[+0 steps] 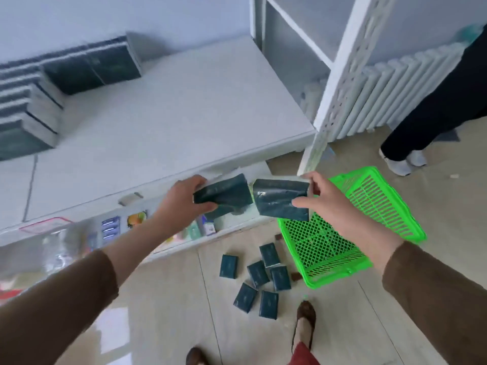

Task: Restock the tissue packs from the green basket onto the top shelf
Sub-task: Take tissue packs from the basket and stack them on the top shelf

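- tissue packs: small dark teal plastic-wrapped rectangular packs; we see them in three places: in our hands, on the floor and on the top shelf.
- our left hand (184, 198) grasps one dark teal pack (224, 194), thumb below and fingers curled over its far edge; more dark teal wrapping shows just under that pack, but we cannot tell how many packs the hand holds.
- our right hand (340, 206) pinches a second dark teal pack (280, 202) by its right end, thumb on the near side and fingers on the far side.
- the two held packs sit side by side, nearly touching at their inner ends, in the air just in front of the shelf edge.
- the wide white flat top shelf (171, 122) lies beyond our hands; stacks of the same dark teal packs (92, 67) stand on it along the wall at the back left, blurred.
- the bright green plastic lattice basket (350, 225) rests tilted on the pale tiled floor (163, 312), below our right hand; no packs show inside it.
- seven loose dark teal packs (258, 275) lie scattered on the floor just left of the basket, near our brown shoe (305, 320).
- a lower shelf under the white edge holds small colourful goods (137, 219), blurred.
- brown sleeves (79, 299) cover both our forearms.
- another person's dark trouser leg and white shoe (400, 164) stand at the right, beside a white ribbed radiator (395, 83) and a white perforated rack post (340, 83).
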Tool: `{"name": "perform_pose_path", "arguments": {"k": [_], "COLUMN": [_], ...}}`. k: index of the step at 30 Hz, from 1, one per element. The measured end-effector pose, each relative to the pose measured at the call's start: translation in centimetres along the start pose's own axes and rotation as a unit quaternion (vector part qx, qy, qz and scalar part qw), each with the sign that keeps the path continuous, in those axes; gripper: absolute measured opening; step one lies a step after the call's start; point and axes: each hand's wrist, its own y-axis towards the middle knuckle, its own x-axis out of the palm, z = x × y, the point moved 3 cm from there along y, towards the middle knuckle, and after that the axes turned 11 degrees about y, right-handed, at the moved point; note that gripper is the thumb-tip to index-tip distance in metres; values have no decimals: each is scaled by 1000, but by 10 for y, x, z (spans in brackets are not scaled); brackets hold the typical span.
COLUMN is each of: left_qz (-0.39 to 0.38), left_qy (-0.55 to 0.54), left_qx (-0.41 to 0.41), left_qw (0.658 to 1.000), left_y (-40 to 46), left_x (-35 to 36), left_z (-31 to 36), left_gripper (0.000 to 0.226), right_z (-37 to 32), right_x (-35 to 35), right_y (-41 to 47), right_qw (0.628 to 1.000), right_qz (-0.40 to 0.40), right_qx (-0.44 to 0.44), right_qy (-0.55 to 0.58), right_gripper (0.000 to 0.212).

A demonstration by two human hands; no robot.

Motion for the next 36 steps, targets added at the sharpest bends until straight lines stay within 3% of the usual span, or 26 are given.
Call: {"name": "perform_pose_path", "arguments": {"k": [7, 15, 24, 36], "left_qz": [92, 175, 210, 193], "left_qy": [-25, -31, 17, 49], "left_qx": [-13, -60, -30, -45], "left_qw": [995, 982, 977, 979], "left_y": [-51, -24, 99, 238], "left_x": [-148, -250, -293, -294], "left_z": [-120, -217, -266, -330], "left_gripper": [45, 43, 42, 42], "right_z": [-103, -168, -216, -222], "right_x": [145, 250, 302, 334], "right_y": [-3, 70, 198, 350], "right_qw": [989, 988, 982, 992], "right_qz": [-59, -46, 15, -12], "right_qx": [-80, -90, -148, -118], "right_qy": [105, 118, 112, 39], "right_gripper": [40, 40, 37, 36]}}
